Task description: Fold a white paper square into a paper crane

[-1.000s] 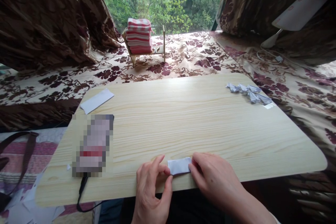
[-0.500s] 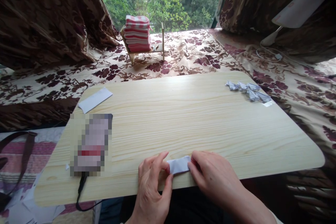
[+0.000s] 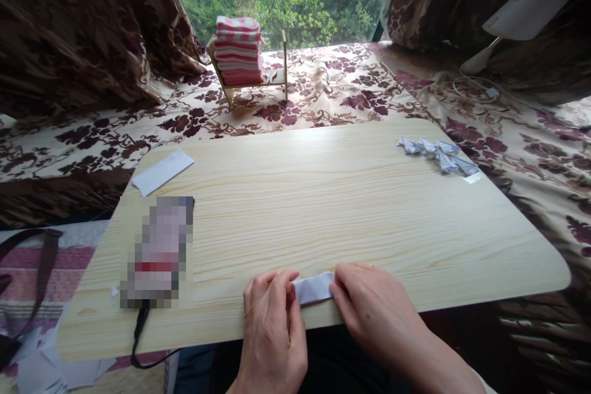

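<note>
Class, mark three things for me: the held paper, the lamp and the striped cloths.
Held paper (image 3: pixel 314 288): head view, middle of its upper face.
Lamp (image 3: pixel 530 6): head view, on its shade.
Striped cloths (image 3: pixel 237 55): head view, front of the stack.

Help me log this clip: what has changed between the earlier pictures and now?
The left hand has shifted slightly right, its thumb and fingers closing together beside the small, white, rectangular folded paper. The right hand still pinches the paper's right end; the angular white paper pieces stayed put.

No legible txt or nos. Phone (image 3: pixel 159 240) scr. pixelated, red band unreadable. Lampshade (image 3: pixel 530 9): faint reddish marks, too sm./blurred to make out.
</note>
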Action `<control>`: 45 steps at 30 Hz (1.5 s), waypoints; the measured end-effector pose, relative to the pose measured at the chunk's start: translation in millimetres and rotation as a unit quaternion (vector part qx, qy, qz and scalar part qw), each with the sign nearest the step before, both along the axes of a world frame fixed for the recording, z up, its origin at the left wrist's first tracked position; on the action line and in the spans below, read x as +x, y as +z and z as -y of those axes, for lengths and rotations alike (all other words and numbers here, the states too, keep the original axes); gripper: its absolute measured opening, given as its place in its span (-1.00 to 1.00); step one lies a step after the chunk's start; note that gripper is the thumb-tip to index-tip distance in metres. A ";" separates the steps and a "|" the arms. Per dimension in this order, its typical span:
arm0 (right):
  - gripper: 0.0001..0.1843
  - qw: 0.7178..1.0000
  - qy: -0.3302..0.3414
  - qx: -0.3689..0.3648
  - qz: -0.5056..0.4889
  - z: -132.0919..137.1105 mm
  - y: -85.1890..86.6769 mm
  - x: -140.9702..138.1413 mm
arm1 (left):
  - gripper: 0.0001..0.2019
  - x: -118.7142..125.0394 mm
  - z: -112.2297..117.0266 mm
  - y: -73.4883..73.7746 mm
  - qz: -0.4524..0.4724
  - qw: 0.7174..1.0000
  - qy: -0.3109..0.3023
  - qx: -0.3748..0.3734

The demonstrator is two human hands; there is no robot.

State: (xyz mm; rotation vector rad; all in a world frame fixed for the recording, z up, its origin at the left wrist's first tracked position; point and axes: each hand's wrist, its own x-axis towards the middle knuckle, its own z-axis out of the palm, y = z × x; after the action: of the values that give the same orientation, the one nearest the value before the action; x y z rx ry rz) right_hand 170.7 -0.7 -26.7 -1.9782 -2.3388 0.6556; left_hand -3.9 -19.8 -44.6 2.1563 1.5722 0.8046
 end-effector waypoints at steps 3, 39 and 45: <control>-0.75 1.000 -0.001 0.013 0.000 1.1 -0.6 -0.8 | -0.70 3.8 -1.8 3.5 -0.017 1.000 -0.005 0.017; -0.74 0.998 0.020 0.056 0.008 0.6 0.4 0.6 | -0.59 -12.5 28.3 -24.4 -0.120 0.968 -0.170 0.141; -0.74 0.999 0.019 0.038 0.012 0.5 1.4 -0.1 | -0.55 -6.6 31.3 -28.3 -0.120 0.975 -0.138 0.130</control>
State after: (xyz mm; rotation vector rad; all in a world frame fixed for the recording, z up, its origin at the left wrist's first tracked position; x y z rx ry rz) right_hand 170.6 -1.2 -25.3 -1.9257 -2.3819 0.5396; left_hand -10.5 -51.0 -72.9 2.6741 1.2838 0.7118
